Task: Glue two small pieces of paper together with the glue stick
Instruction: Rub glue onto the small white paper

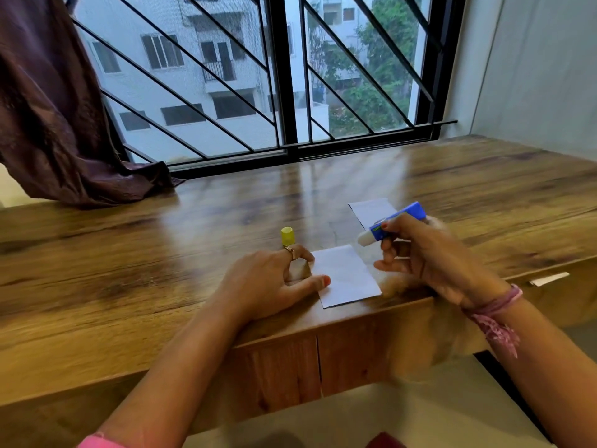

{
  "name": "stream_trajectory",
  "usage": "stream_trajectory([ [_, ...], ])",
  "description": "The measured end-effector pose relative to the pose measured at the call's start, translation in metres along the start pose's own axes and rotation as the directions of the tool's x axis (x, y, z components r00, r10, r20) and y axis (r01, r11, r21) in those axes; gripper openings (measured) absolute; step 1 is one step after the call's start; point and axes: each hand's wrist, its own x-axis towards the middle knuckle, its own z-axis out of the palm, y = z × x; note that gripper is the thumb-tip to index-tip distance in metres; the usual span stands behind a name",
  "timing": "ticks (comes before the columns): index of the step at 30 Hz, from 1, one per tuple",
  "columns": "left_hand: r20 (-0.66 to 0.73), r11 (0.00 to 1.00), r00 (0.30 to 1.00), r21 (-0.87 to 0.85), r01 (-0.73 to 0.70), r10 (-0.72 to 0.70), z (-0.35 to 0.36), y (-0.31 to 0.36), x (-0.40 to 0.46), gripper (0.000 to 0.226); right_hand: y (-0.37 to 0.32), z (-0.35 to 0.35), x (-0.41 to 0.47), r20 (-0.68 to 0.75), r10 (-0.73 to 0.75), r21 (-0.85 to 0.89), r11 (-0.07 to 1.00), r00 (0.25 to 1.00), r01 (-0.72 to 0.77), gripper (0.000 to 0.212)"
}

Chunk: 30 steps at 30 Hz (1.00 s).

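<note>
Gripping the uncapped glue stick (394,223), my right hand (429,257) hides part of the far paper (371,211); my left hand's (268,282) spread fingers (315,282) pin the near paper (347,276) at the desk's (129,253) front edge.

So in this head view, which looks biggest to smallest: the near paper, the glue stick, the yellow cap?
1. Near paper
2. Glue stick, partly hidden by the right hand
3. Yellow cap

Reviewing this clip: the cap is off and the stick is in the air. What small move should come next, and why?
Probably lower the glue stick so its exposed white tip meets the near paper. The right hand holds it uncapped above that sheet, the left hand pins the sheet's left edge, the yellow cap stands aside, and the second paper waits behind.
</note>
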Motion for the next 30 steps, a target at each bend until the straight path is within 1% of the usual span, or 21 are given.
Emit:
stream_trajectory([
  [3,0.006,1.000,1.000,-0.023,0.013,-0.013,0.000,0.000,0.001,0.048,-0.007,-0.009,0.016,-0.011,-0.057,-0.255,0.966,0.998,0.052,0.023],
  [5,0.002,0.999,1.000,-0.053,0.012,-0.011,0.000,-0.001,0.001,0.043,-0.008,-0.011,0.026,0.014,-0.073,-0.398,0.915,0.997,0.073,0.012],
  [7,0.008,0.998,1.000,-0.069,0.003,-0.002,0.000,-0.003,0.001,0.040,-0.005,-0.011,0.034,0.039,-0.082,-0.496,0.864,0.996,0.090,0.008],
  [9,0.030,0.998,1.000,-0.068,-0.005,0.007,-0.001,-0.004,0.002,0.037,-0.002,-0.009,0.040,0.059,-0.107,-0.564,0.817,0.992,0.122,0.009],
  [13,0.063,0.998,0.998,-0.062,-0.015,0.019,-0.001,-0.004,0.004,0.032,0.003,-0.003,0.050,0.090,-0.154,-0.612,0.771,0.984,0.176,0.011],
  [17,0.070,0.999,0.997,-0.042,-0.030,0.033,-0.001,-0.006,0.005,0.032,0.006,-0.003,0.057,0.087,-0.147,-0.628,0.759,0.985,0.168,0.011],
  [21,0.069,0.999,0.997,-0.021,-0.035,0.037,-0.001,-0.005,0.003,0.031,0.007,-0.006,0.058,0.093,-0.149,-0.633,0.755,0.985,0.174,0.005],
  [26,0.061,0.999,0.998,-0.018,-0.032,0.033,-0.001,-0.004,0.003,0.034,0.009,-0.006,0.060,0.098,-0.155,-0.685,0.706,0.983,0.180,0.014],
  [30,0.062,0.999,0.998,-0.017,-0.031,0.032,-0.001,-0.003,0.003,0.040,0.008,-0.008,0.059,0.146,-0.158,-0.694,0.687,0.977,0.215,0.005],
])
